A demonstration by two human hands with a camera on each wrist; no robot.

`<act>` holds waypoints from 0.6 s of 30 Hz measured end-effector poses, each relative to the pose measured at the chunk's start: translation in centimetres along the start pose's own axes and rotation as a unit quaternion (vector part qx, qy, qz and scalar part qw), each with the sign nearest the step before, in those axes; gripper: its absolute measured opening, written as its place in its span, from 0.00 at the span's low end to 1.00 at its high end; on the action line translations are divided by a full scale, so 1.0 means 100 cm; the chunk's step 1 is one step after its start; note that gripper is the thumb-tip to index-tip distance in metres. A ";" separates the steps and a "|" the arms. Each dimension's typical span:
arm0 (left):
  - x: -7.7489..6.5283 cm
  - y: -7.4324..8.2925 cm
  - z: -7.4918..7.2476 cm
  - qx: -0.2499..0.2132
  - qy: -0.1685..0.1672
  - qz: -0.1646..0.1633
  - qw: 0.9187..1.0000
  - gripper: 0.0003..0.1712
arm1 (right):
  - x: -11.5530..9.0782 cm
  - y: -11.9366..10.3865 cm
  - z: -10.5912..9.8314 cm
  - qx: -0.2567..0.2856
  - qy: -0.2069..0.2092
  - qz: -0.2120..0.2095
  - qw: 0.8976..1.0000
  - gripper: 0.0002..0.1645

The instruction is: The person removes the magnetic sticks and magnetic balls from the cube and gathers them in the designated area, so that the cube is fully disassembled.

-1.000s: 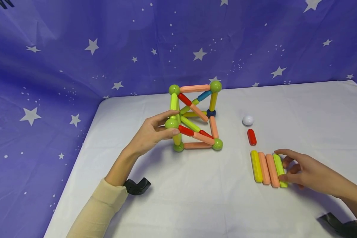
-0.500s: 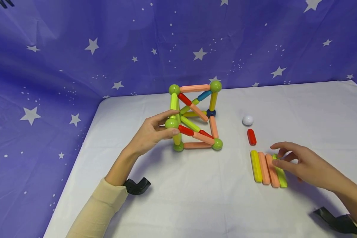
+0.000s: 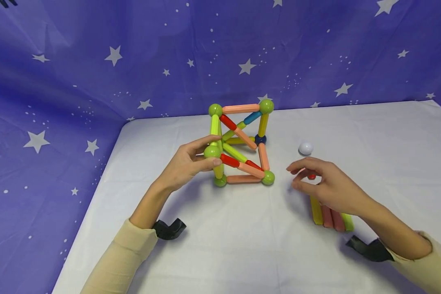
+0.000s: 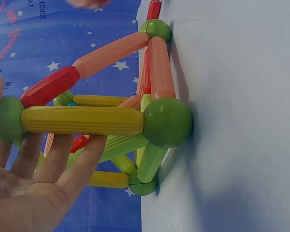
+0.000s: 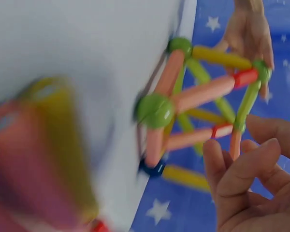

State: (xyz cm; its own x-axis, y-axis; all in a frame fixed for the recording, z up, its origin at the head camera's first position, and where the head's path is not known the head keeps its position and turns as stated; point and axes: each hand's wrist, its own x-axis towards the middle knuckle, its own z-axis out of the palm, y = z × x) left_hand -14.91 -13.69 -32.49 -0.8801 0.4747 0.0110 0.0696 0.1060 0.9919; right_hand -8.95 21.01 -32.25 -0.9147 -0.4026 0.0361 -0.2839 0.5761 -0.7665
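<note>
A cube-like frame of coloured rods and balls (image 3: 242, 178) stands on the table in the middle of the head view. My left hand (image 3: 185, 165) grips it at the upper front left green ball (image 3: 212, 152), thumb and forefinger on either side. In the left wrist view, fingers pass behind the yellow rod (image 4: 84, 120). To the right of the frame, my right hand (image 3: 328, 185) hovers with loosely bent fingers and nothing between them. Under it lie several loose rods (image 3: 317, 212) in a row, partly covered. A short red rod (image 3: 311, 177) is mostly hidden behind the fingers.
A white ball (image 3: 306, 148) lies beyond my right hand. White cloth (image 3: 242, 245) covers the table, and a purple starry curtain (image 3: 191, 49) rises behind it and at the left. Black straps (image 3: 369, 249) hang at both wrists.
My right hand has left the light green rod at the row's right end and moved left and away from me, toward the frame. My left hand and the frame stay put.
</note>
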 end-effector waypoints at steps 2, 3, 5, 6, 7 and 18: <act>0.000 0.000 0.000 -0.003 0.000 0.001 1.000 0.33 | 0.013 -0.010 0.008 0.013 -0.003 -0.028 1.000 0.15; 0.000 0.000 0.000 -0.004 -0.001 0.001 1.000 0.33 | 0.020 -0.015 0.013 0.019 -0.005 -0.038 0.999 0.16; 0.000 0.000 0.000 -0.006 -0.001 0.001 1.000 0.33 | 0.034 -0.020 0.022 0.030 -0.011 -0.057 0.998 0.16; 0.000 0.000 0.000 -0.007 -0.002 0.001 1.000 0.33 | 0.040 -0.022 0.026 0.030 -0.015 -0.063 0.997 0.16; 0.000 0.000 0.001 -0.008 -0.002 0.001 1.000 0.33 | 0.047 -0.024 0.030 0.026 -0.020 -0.070 0.997 0.16; -0.002 0.001 0.001 -0.010 -0.003 0.001 1.000 0.33 | 0.076 -0.019 0.046 -0.008 -0.104 -0.029 0.994 0.15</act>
State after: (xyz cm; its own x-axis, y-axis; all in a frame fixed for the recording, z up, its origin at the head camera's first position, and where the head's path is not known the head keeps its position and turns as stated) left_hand -14.72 -13.72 -32.40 -0.8774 0.4797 0.0120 0.0612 0.0870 0.9943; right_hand -14.06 13.53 -33.47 -0.8179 -0.5727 -0.0547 -0.3406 0.5587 -0.7562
